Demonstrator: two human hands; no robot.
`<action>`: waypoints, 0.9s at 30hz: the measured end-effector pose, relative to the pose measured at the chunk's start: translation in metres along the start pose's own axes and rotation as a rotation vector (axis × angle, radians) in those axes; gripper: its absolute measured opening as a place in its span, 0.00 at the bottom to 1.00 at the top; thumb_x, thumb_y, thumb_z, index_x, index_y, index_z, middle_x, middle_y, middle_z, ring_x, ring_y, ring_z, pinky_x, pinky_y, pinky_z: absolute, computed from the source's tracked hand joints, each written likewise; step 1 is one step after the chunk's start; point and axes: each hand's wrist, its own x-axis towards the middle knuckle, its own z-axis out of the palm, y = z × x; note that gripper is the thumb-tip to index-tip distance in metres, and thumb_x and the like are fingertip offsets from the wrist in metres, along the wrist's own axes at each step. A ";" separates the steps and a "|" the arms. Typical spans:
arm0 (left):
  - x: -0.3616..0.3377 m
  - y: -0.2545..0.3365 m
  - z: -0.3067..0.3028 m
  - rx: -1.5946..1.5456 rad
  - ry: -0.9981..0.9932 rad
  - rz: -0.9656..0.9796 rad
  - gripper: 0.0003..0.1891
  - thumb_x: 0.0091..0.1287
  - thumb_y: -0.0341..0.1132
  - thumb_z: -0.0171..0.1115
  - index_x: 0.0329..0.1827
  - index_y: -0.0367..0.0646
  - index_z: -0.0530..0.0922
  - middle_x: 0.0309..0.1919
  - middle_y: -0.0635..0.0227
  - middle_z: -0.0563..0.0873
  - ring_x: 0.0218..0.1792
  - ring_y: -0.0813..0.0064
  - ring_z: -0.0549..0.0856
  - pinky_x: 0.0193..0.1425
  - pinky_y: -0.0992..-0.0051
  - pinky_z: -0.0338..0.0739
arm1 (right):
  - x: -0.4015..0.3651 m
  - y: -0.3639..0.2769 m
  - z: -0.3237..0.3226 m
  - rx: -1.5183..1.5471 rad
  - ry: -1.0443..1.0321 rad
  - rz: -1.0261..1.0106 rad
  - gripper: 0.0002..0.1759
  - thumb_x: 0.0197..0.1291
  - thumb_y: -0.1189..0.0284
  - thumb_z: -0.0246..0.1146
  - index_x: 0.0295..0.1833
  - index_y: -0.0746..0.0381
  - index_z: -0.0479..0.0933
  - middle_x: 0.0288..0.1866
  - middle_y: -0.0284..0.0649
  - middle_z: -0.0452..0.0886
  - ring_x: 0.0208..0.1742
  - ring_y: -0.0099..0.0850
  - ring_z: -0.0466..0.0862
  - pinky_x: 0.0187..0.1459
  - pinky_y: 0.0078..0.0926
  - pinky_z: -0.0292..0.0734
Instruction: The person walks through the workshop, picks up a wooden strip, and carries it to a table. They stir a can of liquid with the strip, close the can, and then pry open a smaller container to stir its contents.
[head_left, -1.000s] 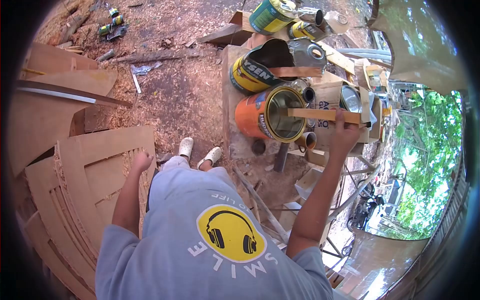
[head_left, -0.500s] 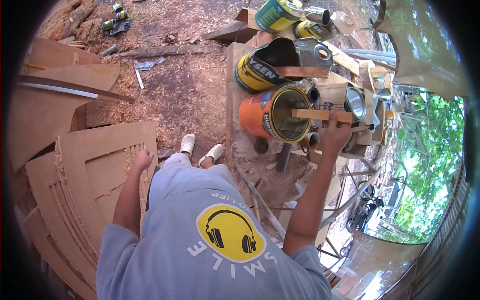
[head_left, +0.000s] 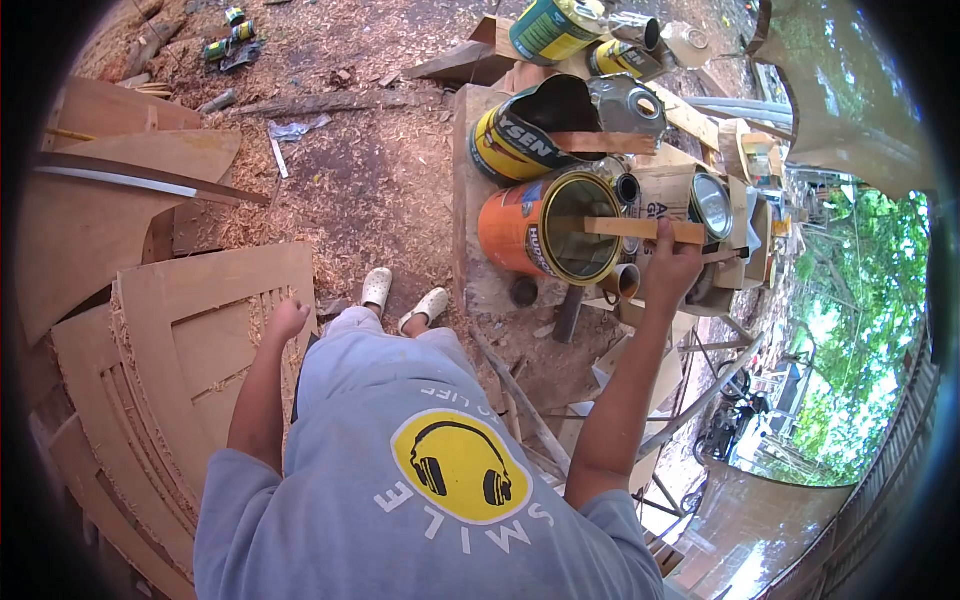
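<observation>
My right hand (head_left: 674, 268) grips a flat wooden stick (head_left: 640, 230), its far end inside an open orange paint can (head_left: 510, 228). The can lies toward the left of that hand, and its gold rim faces me. Liquid inside is hard to make out. Beside it stands a yellow and dark green can (head_left: 500, 138) with a jagged opening and a wooden strip (head_left: 605, 143) across it. My left hand (head_left: 290, 318) hangs closed near a panelled wooden door (head_left: 225, 350), with nothing visible in its fingers.
More cans (head_left: 553, 32) and a clear container (head_left: 630, 105) crowd the bench (head_left: 475, 285). A cardboard box (head_left: 662, 190) sits behind the orange can. Wood shavings (head_left: 380, 160) cover the ground. Several door panels lean at left, and a motorcycle (head_left: 730, 415) stands farther right.
Hardly anything differs. Both hands keep nearly the same place, with the stick still in the orange can; the torso shifts very slightly.
</observation>
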 end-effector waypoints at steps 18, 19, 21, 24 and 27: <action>0.010 0.001 0.001 -0.003 0.001 0.011 0.18 0.64 0.44 0.60 0.38 0.33 0.84 0.37 0.45 0.86 0.42 0.50 0.86 0.49 0.59 0.78 | 0.007 -0.047 -0.098 0.206 0.267 0.124 0.15 0.65 0.70 0.64 0.47 0.73 0.77 0.41 0.46 0.82 0.37 0.32 0.86 0.36 0.27 0.89; 0.011 0.004 -0.001 0.003 -0.014 0.003 0.19 0.64 0.44 0.60 0.38 0.33 0.84 0.37 0.45 0.86 0.42 0.50 0.86 0.49 0.59 0.78 | 0.006 -0.051 -0.106 0.219 0.287 0.123 0.15 0.65 0.70 0.64 0.47 0.73 0.77 0.41 0.46 0.82 0.37 0.32 0.86 0.36 0.27 0.89; 0.013 0.009 -0.004 0.006 -0.023 0.006 0.19 0.64 0.44 0.60 0.38 0.33 0.84 0.37 0.44 0.86 0.42 0.49 0.86 0.48 0.58 0.78 | 0.006 -0.057 -0.124 0.247 0.324 0.117 0.15 0.64 0.71 0.65 0.47 0.74 0.77 0.41 0.46 0.82 0.37 0.33 0.86 0.36 0.28 0.89; 0.016 0.015 -0.007 0.001 -0.021 0.018 0.19 0.64 0.44 0.59 0.40 0.32 0.83 0.39 0.43 0.85 0.43 0.49 0.85 0.50 0.58 0.78 | 0.002 -0.067 -0.148 0.310 0.363 0.132 0.17 0.64 0.72 0.65 0.50 0.75 0.75 0.44 0.49 0.82 0.39 0.37 0.87 0.38 0.32 0.90; 0.022 0.022 -0.012 0.005 -0.051 0.010 0.19 0.64 0.43 0.58 0.44 0.33 0.82 0.42 0.43 0.85 0.46 0.48 0.84 0.53 0.58 0.77 | -0.004 -0.074 -0.164 0.389 0.383 0.104 0.15 0.64 0.73 0.64 0.49 0.74 0.74 0.43 0.51 0.82 0.39 0.39 0.87 0.38 0.33 0.90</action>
